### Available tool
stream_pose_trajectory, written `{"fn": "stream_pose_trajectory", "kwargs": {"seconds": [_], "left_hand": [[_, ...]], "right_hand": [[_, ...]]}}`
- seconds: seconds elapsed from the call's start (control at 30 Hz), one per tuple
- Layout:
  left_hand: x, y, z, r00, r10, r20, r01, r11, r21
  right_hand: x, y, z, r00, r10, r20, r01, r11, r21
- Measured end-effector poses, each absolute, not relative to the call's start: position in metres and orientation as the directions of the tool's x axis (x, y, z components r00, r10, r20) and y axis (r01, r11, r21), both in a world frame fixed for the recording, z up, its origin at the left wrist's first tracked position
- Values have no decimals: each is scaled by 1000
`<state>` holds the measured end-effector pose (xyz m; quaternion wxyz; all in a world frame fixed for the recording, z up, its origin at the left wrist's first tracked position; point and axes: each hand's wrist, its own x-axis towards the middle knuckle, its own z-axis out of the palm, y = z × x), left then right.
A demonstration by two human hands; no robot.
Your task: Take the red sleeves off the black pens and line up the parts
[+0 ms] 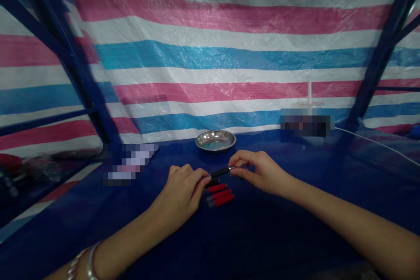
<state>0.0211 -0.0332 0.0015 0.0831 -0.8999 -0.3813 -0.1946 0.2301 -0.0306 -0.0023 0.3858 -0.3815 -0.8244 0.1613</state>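
Observation:
A black pen with silvery ends is stretched between my two hands, just above the table. My left hand pinches its left end between thumb and fingers. At the other end, my right hand grips the silvery tip with thumb and forefinger. Below the held pen, several red pens lie side by side on the blue table, and a dark pen lies at their far side, partly hidden by my left hand.
A shiny metal dish stands at the table's back edge. A blurred-out packet lies at the left. On the right, a cup with a straw is partly blurred out, and a white cable runs from there. Striped sheeting hangs behind.

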Motion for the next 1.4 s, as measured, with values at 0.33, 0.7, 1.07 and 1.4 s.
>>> {"fn": "stream_pose_trajectory", "kwargs": {"seconds": [0.33, 0.7, 1.07, 1.4], "left_hand": [[20, -33, 1, 640, 651, 408, 712, -702, 2], [20, -33, 1, 645, 646, 408, 706, -708, 6], [20, -34, 3, 645, 648, 405, 707, -707, 6], [20, -33, 2, 630, 656, 416, 723, -691, -4]], "right_hand": [[230, -31, -3, -399, 748, 531, 454, 664, -594], [230, -29, -5, -380, 724, 576, 462, 688, -560], [232, -29, -4, -392, 697, 600, 500, 709, -497], [232, -30, -3, -420, 705, 572, 494, 706, -507]]}}
